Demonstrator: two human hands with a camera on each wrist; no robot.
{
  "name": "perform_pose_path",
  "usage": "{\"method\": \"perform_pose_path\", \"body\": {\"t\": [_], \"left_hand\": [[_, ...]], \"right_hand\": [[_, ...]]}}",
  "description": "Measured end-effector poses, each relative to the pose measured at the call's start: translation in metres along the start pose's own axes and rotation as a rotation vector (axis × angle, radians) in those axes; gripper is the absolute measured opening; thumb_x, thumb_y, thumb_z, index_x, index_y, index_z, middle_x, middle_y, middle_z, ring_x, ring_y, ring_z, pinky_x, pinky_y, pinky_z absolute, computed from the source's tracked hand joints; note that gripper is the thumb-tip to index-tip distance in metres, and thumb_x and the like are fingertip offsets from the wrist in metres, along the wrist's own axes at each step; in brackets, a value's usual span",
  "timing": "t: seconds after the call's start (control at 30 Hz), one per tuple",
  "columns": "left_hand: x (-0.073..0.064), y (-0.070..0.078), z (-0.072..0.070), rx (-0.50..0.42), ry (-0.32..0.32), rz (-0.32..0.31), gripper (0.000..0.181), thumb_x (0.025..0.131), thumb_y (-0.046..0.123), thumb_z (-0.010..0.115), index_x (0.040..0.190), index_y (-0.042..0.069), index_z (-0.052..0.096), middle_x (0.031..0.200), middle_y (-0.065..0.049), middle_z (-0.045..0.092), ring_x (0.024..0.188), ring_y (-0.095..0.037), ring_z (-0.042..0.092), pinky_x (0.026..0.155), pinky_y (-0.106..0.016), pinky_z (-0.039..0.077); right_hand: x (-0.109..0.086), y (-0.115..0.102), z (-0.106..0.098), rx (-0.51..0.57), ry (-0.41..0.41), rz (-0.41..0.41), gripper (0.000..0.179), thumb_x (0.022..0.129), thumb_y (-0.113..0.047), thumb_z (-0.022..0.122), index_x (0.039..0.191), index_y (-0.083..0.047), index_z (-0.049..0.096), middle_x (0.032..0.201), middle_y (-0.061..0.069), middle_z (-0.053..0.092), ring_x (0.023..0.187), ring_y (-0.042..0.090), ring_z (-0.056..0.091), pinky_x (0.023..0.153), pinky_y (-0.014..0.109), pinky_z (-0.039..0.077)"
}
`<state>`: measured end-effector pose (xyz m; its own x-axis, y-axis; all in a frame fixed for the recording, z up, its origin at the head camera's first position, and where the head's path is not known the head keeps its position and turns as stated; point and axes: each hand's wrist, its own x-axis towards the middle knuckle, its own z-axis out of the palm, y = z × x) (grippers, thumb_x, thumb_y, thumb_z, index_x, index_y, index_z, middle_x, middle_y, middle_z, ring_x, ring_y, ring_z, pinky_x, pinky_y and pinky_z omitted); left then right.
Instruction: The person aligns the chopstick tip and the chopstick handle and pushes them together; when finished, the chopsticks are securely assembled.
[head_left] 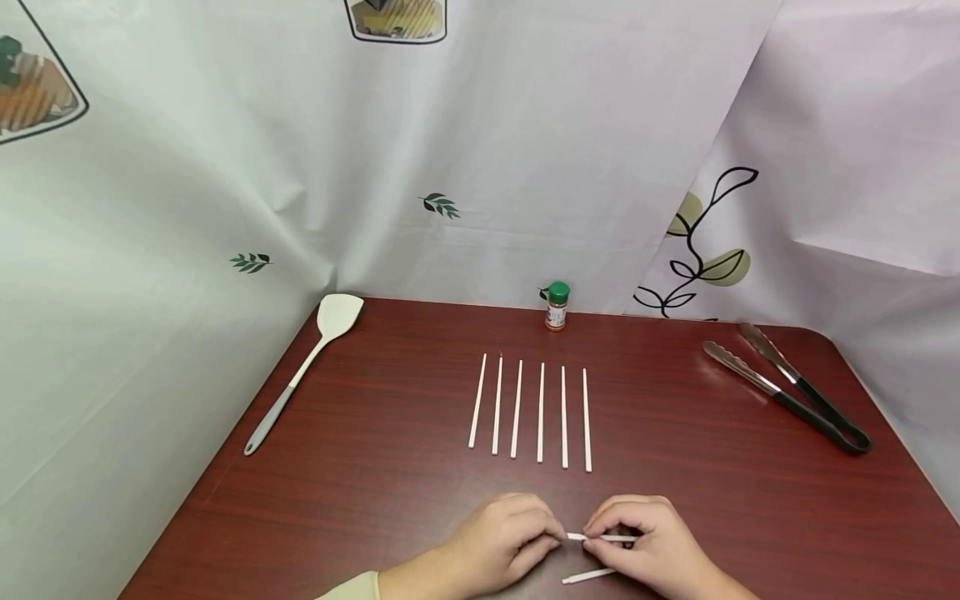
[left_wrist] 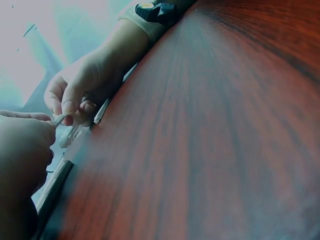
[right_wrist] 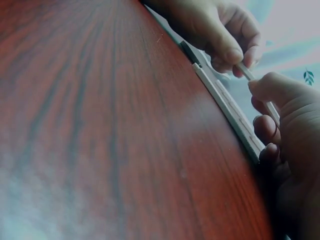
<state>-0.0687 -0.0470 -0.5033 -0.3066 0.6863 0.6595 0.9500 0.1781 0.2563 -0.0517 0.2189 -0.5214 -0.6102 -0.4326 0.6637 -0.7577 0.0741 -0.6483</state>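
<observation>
At the near side of the table, my left hand (head_left: 512,537) and right hand (head_left: 651,542) hold one thin white stick (head_left: 618,538) between them. The left fingertips pinch its left end. Thumb and fingers of the right hand grip it farther along, and its right part runs under that hand. In the right wrist view the stick (right_wrist: 245,71) spans the short gap between both hands. A second white stick (head_left: 588,575) lies on the table, partly hidden beneath the right hand. Beyond the hands, several similar white sticks (head_left: 540,412) lie side by side in a row.
A white spatula (head_left: 303,367) with a grey handle lies along the left edge of the dark red table (head_left: 375,417). Metal tongs (head_left: 787,392) with black handles lie at the right. A green-capped spice jar (head_left: 557,307) stands at the back, before the patterned sheet (head_left: 525,150).
</observation>
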Motion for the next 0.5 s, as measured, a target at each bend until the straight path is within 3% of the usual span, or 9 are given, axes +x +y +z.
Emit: {"method": "perform_pose_path", "body": {"t": [0.23, 0.5], "left_hand": [[-0.0003, 0.0009, -0.0007, 0.004, 0.010, -0.028, 0.009, 0.097, 0.011, 0.077, 0.105, 0.016, 0.075, 0.101, 0.011, 0.071, 0.097, 0.001, 0.066, 0.095, -0.017, 0.050], [0.0001, 0.0002, -0.0014, -0.004, 0.015, -0.020, 0.010, 0.096, 0.011, 0.078, 0.104, 0.016, 0.076, 0.101, 0.010, 0.071, 0.097, 0.001, 0.066, 0.095, -0.016, 0.050]], "right_hand": [[0.0002, -0.0020, 0.0009, -0.036, 0.024, 0.029, 0.044, 0.070, 0.015, 0.090, 0.097, -0.019, 0.079, 0.087, -0.006, 0.076, 0.072, 0.002, 0.068, 0.061, 0.014, 0.051], [0.0023, -0.0027, -0.0006, 0.004, -0.003, -0.029, 0.041, 0.070, 0.017, 0.089, 0.095, -0.014, 0.080, 0.088, 0.002, 0.078, 0.077, 0.009, 0.073, 0.064, 0.018, 0.056]]}}
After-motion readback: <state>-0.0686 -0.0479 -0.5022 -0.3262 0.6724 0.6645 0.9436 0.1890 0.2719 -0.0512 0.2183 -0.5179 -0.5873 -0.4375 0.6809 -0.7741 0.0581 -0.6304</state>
